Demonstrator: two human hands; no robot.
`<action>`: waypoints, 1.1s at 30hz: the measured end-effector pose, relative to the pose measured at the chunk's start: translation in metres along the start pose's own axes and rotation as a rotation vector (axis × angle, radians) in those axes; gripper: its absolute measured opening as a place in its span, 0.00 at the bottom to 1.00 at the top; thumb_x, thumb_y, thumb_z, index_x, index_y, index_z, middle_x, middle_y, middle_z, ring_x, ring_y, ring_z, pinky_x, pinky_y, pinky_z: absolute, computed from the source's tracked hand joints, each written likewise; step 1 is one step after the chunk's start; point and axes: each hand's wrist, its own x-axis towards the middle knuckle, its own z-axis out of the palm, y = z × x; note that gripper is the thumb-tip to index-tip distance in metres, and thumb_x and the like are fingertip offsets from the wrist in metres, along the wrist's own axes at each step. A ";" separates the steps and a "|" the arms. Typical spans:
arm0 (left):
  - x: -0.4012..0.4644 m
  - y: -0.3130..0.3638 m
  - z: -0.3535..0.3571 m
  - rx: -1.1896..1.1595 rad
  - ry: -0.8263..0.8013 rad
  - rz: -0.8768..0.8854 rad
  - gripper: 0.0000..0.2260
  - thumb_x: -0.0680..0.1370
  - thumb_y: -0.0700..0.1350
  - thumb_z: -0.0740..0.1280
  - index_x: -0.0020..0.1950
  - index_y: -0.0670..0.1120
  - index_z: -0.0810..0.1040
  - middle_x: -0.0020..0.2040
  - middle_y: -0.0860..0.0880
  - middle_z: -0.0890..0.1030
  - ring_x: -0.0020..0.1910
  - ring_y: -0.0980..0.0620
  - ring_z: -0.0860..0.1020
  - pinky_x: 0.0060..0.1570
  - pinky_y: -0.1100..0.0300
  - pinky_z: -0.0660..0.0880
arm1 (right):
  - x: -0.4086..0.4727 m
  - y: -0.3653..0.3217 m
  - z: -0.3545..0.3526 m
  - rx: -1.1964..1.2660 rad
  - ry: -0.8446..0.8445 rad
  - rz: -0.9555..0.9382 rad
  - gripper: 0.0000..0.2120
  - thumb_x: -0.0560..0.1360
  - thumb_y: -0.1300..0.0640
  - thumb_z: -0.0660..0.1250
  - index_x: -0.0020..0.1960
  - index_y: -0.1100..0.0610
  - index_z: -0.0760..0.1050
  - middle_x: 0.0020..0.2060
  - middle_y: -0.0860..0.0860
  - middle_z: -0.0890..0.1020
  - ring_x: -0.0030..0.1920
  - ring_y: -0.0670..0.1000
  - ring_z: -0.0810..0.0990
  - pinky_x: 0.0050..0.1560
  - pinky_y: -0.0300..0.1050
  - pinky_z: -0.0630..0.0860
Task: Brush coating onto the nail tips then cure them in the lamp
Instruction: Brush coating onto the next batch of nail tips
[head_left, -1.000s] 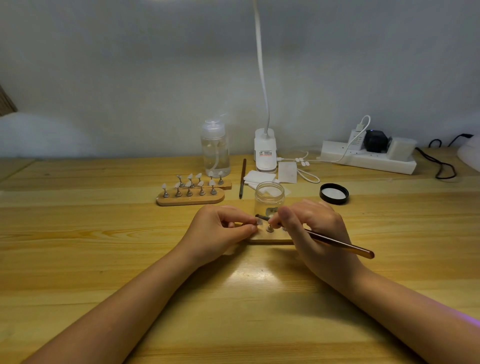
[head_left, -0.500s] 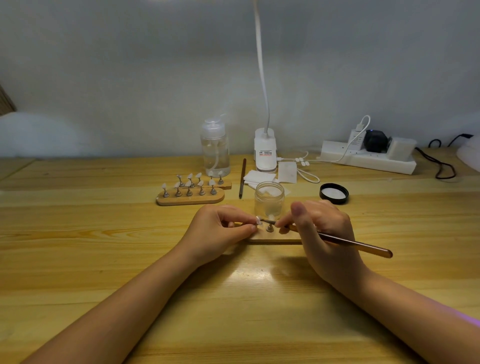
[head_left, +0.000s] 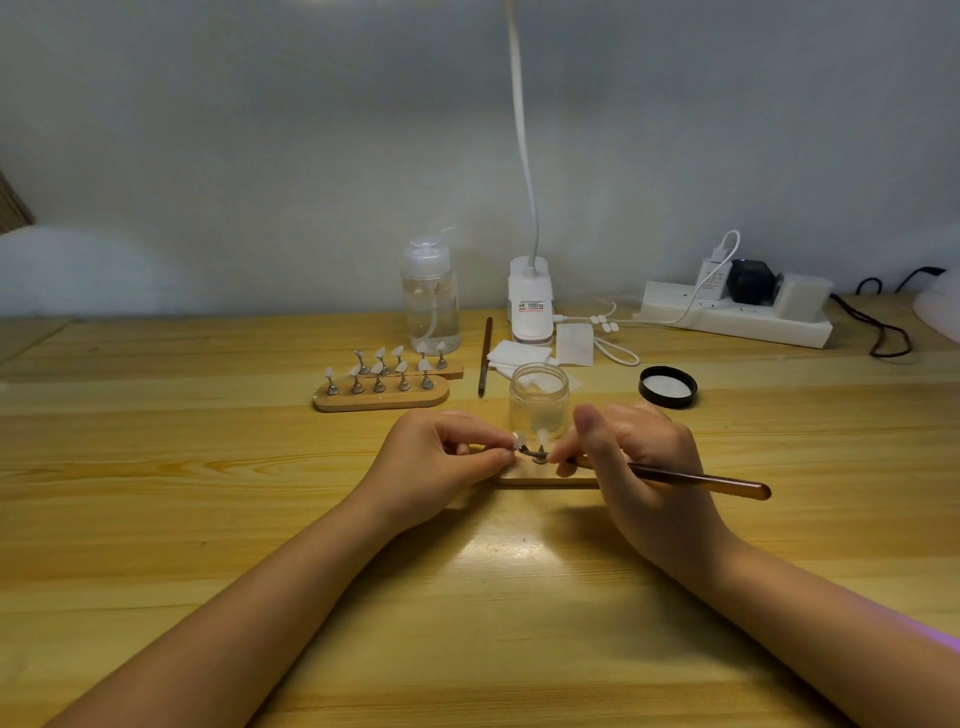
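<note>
My left hand (head_left: 441, 460) pinches a small metal stand carrying a white nail tip (head_left: 517, 441) just above a wooden holder base (head_left: 545, 479). Another nail tip (head_left: 543, 435) stands on that base beside it. My right hand (head_left: 631, 457) grips a brown brush (head_left: 696, 480), its handle pointing right and its bristle end touching the pinched tip. An open clear jar (head_left: 538, 397) of coating stands right behind the hands. At the far right edge, part of a white lamp (head_left: 940, 306) shows.
A wooden holder (head_left: 382, 397) with several nail tips sits to the back left, a clear pump bottle (head_left: 431, 301) behind it. A second brush (head_left: 485, 356), white wipes (head_left: 519, 356), a desk-lamp base (head_left: 530, 301), the black jar lid (head_left: 667, 386) and a power strip (head_left: 737, 312) line the back.
My right hand has slid to the right along the brush, drawing the bristles across the tip. My left hand has kept its pinch in the same place.
</note>
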 end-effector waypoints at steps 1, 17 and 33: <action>0.001 0.000 0.000 0.001 -0.004 -0.002 0.08 0.70 0.38 0.71 0.45 0.51 0.82 0.41 0.55 0.81 0.42 0.53 0.77 0.42 0.59 0.73 | 0.000 0.000 0.000 0.008 0.004 0.008 0.27 0.78 0.43 0.51 0.32 0.56 0.79 0.27 0.47 0.80 0.31 0.44 0.78 0.39 0.50 0.73; -0.001 -0.001 -0.001 0.005 -0.010 -0.009 0.08 0.71 0.39 0.71 0.47 0.49 0.82 0.41 0.55 0.81 0.37 0.61 0.74 0.37 0.65 0.71 | 0.002 0.000 0.001 -0.043 -0.010 -0.044 0.25 0.79 0.46 0.52 0.35 0.57 0.80 0.30 0.46 0.81 0.33 0.44 0.78 0.37 0.51 0.73; -0.002 0.000 -0.005 -0.128 0.027 -0.042 0.03 0.69 0.43 0.73 0.39 0.51 0.83 0.38 0.50 0.81 0.30 0.60 0.69 0.30 0.71 0.68 | 0.000 -0.003 -0.002 0.148 0.065 0.058 0.23 0.78 0.46 0.51 0.36 0.57 0.77 0.29 0.48 0.79 0.32 0.39 0.77 0.35 0.29 0.70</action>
